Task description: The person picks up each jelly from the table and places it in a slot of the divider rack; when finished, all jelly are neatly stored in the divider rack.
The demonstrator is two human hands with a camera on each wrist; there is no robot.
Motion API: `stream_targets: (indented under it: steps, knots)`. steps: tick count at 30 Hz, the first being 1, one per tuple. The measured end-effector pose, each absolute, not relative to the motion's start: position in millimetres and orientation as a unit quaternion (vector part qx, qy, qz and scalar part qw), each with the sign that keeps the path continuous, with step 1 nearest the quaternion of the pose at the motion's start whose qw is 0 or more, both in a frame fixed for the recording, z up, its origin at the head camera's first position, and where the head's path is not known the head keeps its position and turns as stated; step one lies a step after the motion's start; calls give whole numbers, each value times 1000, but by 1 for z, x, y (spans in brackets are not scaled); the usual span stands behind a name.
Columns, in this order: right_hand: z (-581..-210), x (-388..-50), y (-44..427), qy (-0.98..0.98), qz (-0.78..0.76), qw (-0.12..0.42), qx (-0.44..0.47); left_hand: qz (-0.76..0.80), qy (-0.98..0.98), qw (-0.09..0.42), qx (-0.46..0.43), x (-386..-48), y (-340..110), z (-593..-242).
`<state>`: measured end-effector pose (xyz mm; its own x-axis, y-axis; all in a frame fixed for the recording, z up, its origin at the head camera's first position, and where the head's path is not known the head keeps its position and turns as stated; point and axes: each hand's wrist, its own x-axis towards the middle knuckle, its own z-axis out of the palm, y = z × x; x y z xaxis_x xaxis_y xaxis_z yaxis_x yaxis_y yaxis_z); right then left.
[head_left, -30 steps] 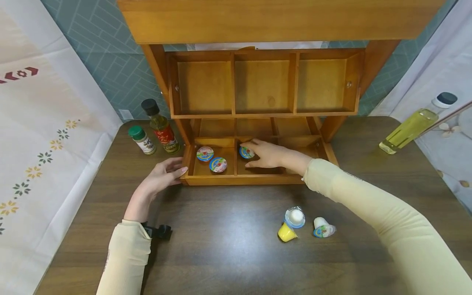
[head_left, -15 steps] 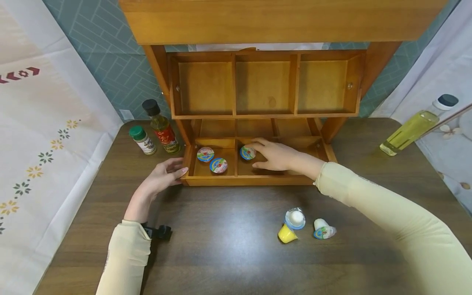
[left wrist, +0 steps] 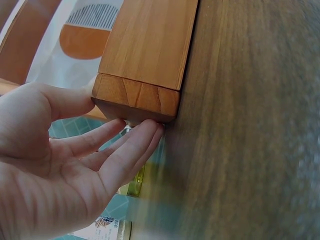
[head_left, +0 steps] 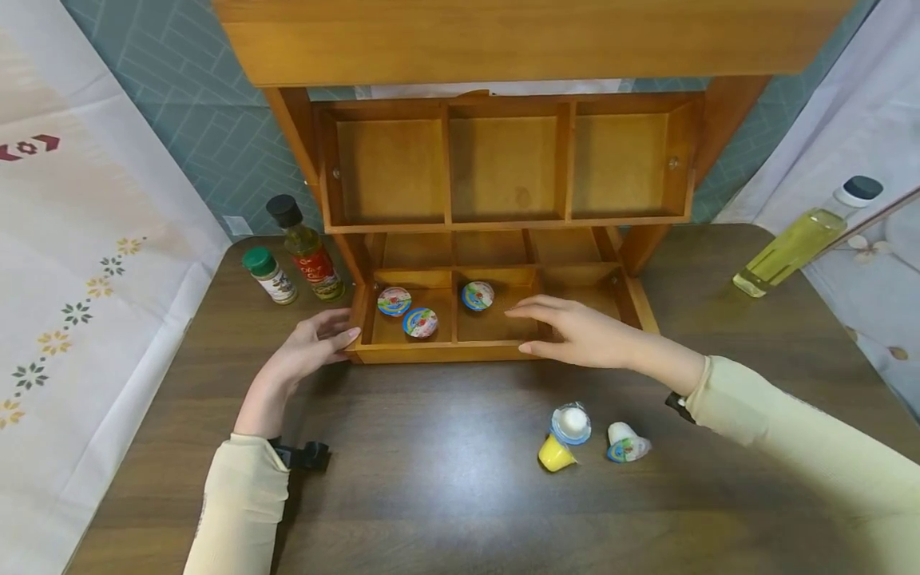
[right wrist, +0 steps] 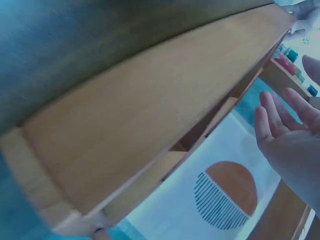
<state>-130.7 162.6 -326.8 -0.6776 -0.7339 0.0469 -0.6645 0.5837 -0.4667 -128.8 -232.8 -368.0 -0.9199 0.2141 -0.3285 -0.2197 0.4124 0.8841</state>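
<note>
cup [head_left: 477, 295] | right grip [head_left: 575, 331] near — outstretched, apart | left grip [head_left: 307, 347] — clamped on tray [head_left: 410, 355]

Probably a kitchen, judging by the olive oil bottle [head_left: 314, 262], seasoning jar [head_left: 270, 276], wooden rack [head_left: 532, 44] and tile-patterned wall [head_left: 212, 120].

Dark-brown wood-grain table [head_left: 431, 519]. On it: brown wooden compartmented rack [head_left: 506, 225]; green-capped jar [head_left: 271, 276]; black-capped, red-labelled bottle [head_left: 311, 254]; black-capped clear bottle of yellow liquid [head_left: 794, 249]; small yellow plastic cup [head_left: 557, 454]; two small blue-rimmed white cups [head_left: 572, 423] (one just beside the yellow).
</note>
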Motion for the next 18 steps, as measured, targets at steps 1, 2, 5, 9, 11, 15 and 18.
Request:
stream_targets:
  steps: [1, 2, 5, 9, 11, 15, 18]
  knots:
    - [-326, -126, 165, 887, -232, 78, -392, 543, 816, 198, -2, -129, -233, -368]
    - [-326, -122, 168, 887, -233, 81, -391, 543, 816, 196, -2, -128, -234, -368]
    - [-328, -109, 178, 886, -237, 83, -389, 543, 817, 194, -2, -128, -234, -368]
    - [-334, -91, 193, 886, -245, 77, -385, 541, 819, 192, 0, -127, -234, -369]
    - [-337, -83, 203, 885, -251, 73, -384, 539, 820, 191, 1, -127, -234, -369]
    - [-344, -67, 223, 887, -253, 45, -384, 537, 821, 192, 2, -128, -233, -369]
    - [-347, -58, 237, 888, -254, 25, -384, 538, 820, 195, 3, -128, -232, -368]
